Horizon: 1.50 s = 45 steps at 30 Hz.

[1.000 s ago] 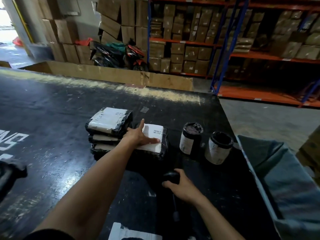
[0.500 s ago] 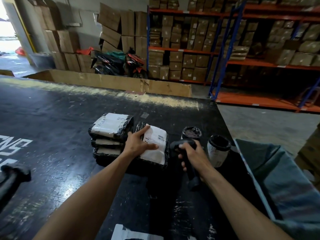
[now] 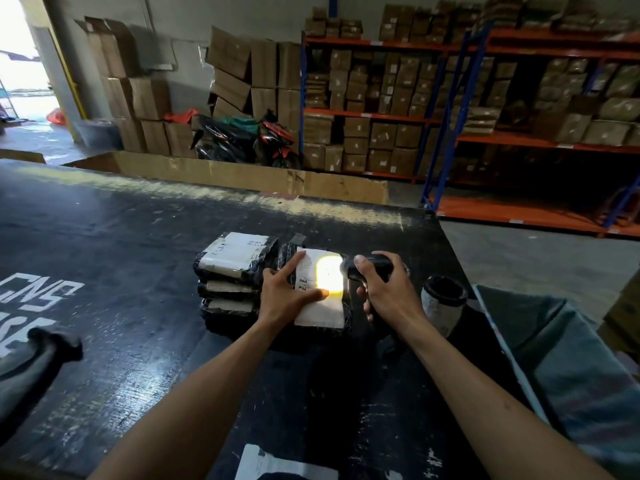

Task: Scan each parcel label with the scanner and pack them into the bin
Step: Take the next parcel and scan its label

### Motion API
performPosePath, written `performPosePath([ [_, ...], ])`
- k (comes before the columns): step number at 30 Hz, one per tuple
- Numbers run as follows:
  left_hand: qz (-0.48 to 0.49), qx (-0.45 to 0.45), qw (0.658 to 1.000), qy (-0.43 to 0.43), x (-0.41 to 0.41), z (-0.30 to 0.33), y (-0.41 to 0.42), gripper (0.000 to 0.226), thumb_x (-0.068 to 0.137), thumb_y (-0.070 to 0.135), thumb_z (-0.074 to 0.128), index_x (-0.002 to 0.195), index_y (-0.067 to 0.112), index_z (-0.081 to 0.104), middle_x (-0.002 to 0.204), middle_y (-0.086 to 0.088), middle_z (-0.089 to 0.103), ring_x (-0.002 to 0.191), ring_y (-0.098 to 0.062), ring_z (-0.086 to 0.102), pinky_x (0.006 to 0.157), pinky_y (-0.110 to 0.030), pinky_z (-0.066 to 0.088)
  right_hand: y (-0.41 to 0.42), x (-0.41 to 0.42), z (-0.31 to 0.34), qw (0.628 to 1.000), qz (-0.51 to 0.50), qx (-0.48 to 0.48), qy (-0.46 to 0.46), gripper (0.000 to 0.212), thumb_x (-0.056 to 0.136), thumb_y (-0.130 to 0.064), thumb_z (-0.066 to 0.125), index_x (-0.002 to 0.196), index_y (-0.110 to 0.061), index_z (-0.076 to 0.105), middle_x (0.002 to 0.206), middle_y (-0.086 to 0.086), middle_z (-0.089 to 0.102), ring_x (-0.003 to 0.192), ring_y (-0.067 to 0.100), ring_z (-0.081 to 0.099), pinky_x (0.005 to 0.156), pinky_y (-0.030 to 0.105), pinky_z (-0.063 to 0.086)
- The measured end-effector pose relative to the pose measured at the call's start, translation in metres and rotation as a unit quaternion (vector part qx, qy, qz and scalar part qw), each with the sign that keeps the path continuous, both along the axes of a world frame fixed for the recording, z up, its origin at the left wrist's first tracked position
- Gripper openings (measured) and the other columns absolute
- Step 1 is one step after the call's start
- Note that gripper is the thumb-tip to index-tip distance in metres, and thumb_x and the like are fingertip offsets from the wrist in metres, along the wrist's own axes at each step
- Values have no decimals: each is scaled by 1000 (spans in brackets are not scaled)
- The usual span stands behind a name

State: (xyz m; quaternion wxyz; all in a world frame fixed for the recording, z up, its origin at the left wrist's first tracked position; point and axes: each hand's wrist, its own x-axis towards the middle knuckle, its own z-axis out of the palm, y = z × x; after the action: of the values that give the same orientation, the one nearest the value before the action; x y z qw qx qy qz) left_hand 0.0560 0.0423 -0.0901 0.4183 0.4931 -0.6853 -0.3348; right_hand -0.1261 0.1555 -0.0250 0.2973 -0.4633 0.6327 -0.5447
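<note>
A flat black-wrapped parcel [image 3: 325,311] with a white label lies on the black table [image 3: 121,254]. My left hand [image 3: 284,292] rests flat on the label's left side, fingers spread. My right hand [image 3: 384,289] grips a black handheld scanner [image 3: 372,263], aimed left at the label. A bright yellow-white patch of scanner light falls on the label's upper part. To the left stands a stack of three similar wrapped parcels [image 3: 232,271]. The bin [image 3: 568,368], lined with blue-grey material, stands at the table's right edge.
A cylindrical black-wrapped parcel [image 3: 441,303] with a white label stands upright just right of my right hand. A second cylinder is hidden behind that hand. A white label [image 3: 284,465] lies at the near table edge. A dark object [image 3: 31,368] sits at left. Cardboard boxes and shelving fill the background.
My right hand lifted the scanner from the near table up beside the flat parcel and pointed it at the label, where its light now shows. My left hand stayed on the parcel.
</note>
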Motion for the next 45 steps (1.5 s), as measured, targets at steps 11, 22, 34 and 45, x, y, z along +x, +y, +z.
performPosePath([
  [11, 9, -16, 1000, 13, -6, 2, 2, 94, 57, 44, 95, 140, 51, 50, 116, -8, 38, 97, -26, 56, 104, -36, 50, 0, -2, -2, 1000, -24, 1, 7, 51, 80, -72, 65, 119, -44, 49, 75, 2, 76, 50, 23, 70, 43, 28, 54],
  [22, 45, -45, 998, 26, -13, 2, -5, 91, 54, 48, 95, 133, 61, 50, 123, -10, 39, 98, -20, 54, 99, -30, 49, 25, 14, -79, 986, -50, 155, 20, 59, 89, -61, 61, 134, -29, 43, 82, 11, 74, 41, 15, 67, 37, 23, 50],
  [34, 79, -29, 992, 95, -20, -4, -12, 88, 55, 42, 96, 131, 57, 54, 108, -2, 38, 84, -8, 52, 82, 2, 37, 43, 2, -130, 966, -92, 227, 85, 66, 93, -67, 54, 143, -29, 34, 111, 15, 70, 94, 36, 72, 79, 51, 63],
  [45, -40, 4, 983, 176, -81, 27, -16, 94, 45, 60, 96, 127, 67, 51, 137, -4, 56, 119, -21, 63, 100, -42, 54, 38, -57, -79, 945, -159, 189, 216, 63, 92, -66, 50, 141, -26, 42, 130, 11, 64, 119, 35, 63, 92, 41, 47],
])
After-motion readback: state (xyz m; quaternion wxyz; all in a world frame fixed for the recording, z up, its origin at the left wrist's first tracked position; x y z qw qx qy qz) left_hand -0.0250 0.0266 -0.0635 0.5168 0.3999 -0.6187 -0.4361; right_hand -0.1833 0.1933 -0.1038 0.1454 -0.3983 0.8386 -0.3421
